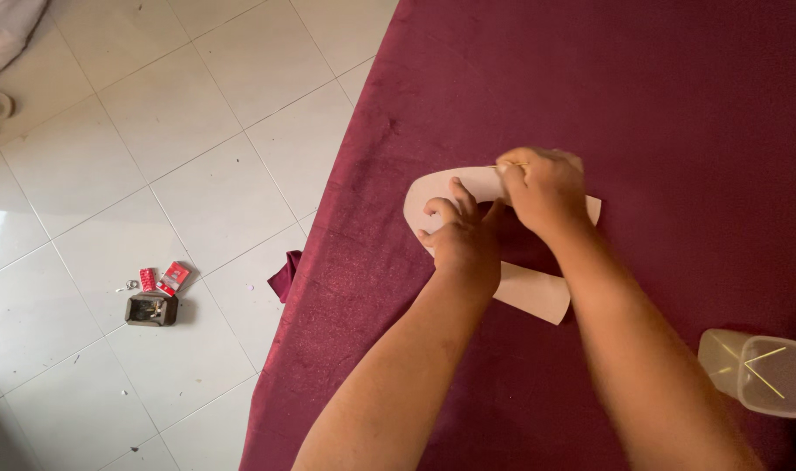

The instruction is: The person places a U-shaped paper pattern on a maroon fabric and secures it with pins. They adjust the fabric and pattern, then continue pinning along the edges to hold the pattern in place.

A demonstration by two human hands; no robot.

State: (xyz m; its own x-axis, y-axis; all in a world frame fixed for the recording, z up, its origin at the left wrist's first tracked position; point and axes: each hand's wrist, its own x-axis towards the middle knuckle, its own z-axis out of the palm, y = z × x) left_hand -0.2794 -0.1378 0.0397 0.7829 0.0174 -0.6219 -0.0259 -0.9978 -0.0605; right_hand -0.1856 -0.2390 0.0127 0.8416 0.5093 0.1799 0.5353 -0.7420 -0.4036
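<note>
A cream paper pattern piece [433, 194] with a curved cut-out lies on maroon fabric [642, 96] that covers the work surface. My left hand [461, 234] presses down on the paper's left side with its fingers curled. Just to the right, my right hand [542, 187] pinches a thin pin or needle at the paper's top edge. The two hands touch and hide the middle of the pattern.
A clear plastic cup [760, 371] holding thin sticks or pins stands at the lower right. The fabric's left edge hangs over a white tiled floor [154, 131]. On the floor lie a small dark box [151, 308] and red packets [167, 279].
</note>
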